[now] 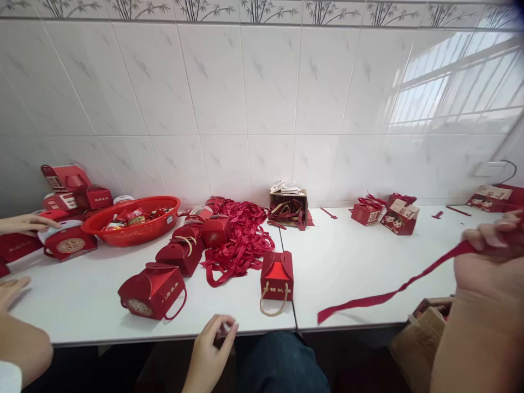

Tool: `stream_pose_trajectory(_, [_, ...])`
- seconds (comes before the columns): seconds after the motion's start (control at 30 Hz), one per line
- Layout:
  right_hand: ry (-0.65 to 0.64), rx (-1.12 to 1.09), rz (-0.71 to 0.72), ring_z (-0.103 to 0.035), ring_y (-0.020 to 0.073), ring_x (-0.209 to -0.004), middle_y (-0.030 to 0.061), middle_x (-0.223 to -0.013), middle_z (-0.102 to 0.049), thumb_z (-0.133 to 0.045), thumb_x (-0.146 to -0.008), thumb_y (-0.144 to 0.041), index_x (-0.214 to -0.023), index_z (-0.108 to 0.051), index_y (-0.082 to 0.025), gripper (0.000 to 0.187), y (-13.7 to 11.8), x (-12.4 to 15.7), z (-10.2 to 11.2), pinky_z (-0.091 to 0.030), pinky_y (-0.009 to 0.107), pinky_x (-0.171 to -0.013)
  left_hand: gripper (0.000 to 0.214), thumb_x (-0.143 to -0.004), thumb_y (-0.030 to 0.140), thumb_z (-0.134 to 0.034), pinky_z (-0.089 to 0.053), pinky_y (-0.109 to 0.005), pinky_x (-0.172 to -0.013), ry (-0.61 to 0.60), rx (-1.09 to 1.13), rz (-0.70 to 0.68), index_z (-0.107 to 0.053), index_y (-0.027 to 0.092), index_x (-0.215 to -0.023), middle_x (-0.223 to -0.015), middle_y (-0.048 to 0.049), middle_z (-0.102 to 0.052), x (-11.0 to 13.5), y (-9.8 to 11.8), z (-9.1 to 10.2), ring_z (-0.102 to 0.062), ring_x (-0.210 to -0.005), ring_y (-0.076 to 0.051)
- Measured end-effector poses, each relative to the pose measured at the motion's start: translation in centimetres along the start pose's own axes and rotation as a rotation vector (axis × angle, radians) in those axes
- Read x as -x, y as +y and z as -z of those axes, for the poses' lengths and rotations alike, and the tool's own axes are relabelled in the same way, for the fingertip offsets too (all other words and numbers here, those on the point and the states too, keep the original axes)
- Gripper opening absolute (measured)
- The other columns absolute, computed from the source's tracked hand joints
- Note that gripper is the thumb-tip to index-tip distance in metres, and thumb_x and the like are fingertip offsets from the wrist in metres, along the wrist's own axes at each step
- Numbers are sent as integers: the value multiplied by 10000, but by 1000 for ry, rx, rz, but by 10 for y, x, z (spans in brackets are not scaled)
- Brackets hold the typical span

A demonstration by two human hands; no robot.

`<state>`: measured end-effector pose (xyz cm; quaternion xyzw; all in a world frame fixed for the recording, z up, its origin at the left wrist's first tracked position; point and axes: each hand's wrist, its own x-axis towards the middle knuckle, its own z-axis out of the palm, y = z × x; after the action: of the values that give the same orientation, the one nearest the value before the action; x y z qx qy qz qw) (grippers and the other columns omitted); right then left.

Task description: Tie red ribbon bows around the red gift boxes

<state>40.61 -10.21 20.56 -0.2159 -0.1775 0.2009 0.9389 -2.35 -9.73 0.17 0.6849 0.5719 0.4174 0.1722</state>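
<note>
My right hand (477,270), raised at the right edge, is closed on a dark red ribbon (382,298). The ribbon's loose end trails left and down over the white table. My left hand (210,346) hovers by the table's front edge, its fingers loosely bent and apart, holding nothing. Closest to it are a red gift box (153,292) with a red cord handle and another red gift box (277,273) with a beige rope handle. Behind them lies a tangled heap of red ribbons (241,234).
A co-worker's hands (28,222) reach in at the left near more red boxes. A red plastic basin (135,234) holds wrapped sweets. An open carton (305,215) with ribbon scraps and several boxes (400,216) stand near the tiled wall. A cardboard box (421,341) sits below the table.
</note>
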Motion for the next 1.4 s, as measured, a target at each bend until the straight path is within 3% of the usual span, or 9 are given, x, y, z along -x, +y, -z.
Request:
stream_pose_trajectory(0.1, [-259, 122, -40, -368, 48, -427, -28, -488, -496, -643, -618, -131, -568, -584, -203, 106, 24, 29, -5, -209, 241, -405, 379, -801, 451, -558, -515, -329, -781, 103, 130, 25, -562, 198, -1084, -1102, -99, -606, -36, 23, -31, -593, -989, -221])
stream_pose_trajectory(0.2, [-466, 361, -334, -282, 27, -407, -44, -509, -467, -745, -627, -246, -629, -560, -174, 199, 63, 67, -3, -129, 207, -402, 593, -808, 466, -553, -445, -404, -962, 68, 226, 53, -404, 193, -1312, -1362, -142, -448, -69, 42, -62, -433, -1258, -255])
stream_pose_trajectory(0.27, [-639, 540, -512, -277, 29, -426, -60, -489, -414, -747, -667, -320, -649, -527, -162, 272, 86, 87, 1, -135, 194, -414, 644, -818, 465, -544, -343, -438, -1063, 41, 294, 75, -352, 179, -1362, -1422, -148, -390, -84, 48, -78, -350, -1329, -261])
stream_pose_trajectory(0.37, [-748, 609, -673, -262, 35, -436, -86, -493, -411, -741, -675, -358, -799, -492, -187, 327, 111, 106, 8, -136, 180, -424, 560, -856, 426, -500, -330, -427, -1076, -27, 433, 119, -388, 179, -1345, -1371, -136, -474, -94, 52, -91, -426, -1283, -250])
stream_pose_trajectory(0.67, [-727, 592, -894, -180, 22, -411, -115, -459, -402, -694, -646, -289, -803, -387, -209, 354, 149, 115, 11, -65, 191, -428, 415, -861, 374, -473, -449, -353, -969, -165, 579, 195, -502, 203, -1238, -1247, -81, -592, -66, 69, -75, -549, -1158, -230])
stream_pose_trajectory(0.8, [-782, 588, -924, -184, 22, -415, -122, -470, -364, -698, -647, -284, -800, -396, -207, 346, 154, 119, 15, -69, 199, -433, 579, -870, 372, -479, -459, -371, -961, -158, 529, 195, -276, 248, -1398, -1384, -111, -438, -47, 76, -67, -505, -1207, -228])
stream_pose_trajectory(0.87, [-821, 577, -926, -191, 23, -419, -126, -476, -328, -704, -656, -292, -793, -400, -206, 345, 153, 120, 16, -82, 201, -436, 615, -866, 315, -486, -413, -407, -1015, -118, 421, 95, -217, 290, -1419, -1451, -96, -332, -47, 80, -63, -402, -1296, -232])
stream_pose_trajectory(1.03, [-914, 610, -929, -254, 35, -439, -109, -503, -382, -693, -681, -300, -796, -411, -204, 319, 150, 120, 21, -112, 207, -444, 343, -830, 168, -463, -243, -475, -1126, -181, 119, -181, -564, 279, -1138, -1432, -46, -349, -69, 94, -56, -272, -1359, -237])
stream_pose_trajectory(1.4, [-1002, 773, -814, -364, 67, -492, -102, -493, -417, -648, -710, -288, -842, -456, -207, 246, 150, 111, 29, -215, 206, -473, 234, -862, 256, -472, -333, -500, -1069, -253, 39, -228, -613, 249, -1049, -1335, -77, -457, -82, 105, -62, -370, -1279, -263])
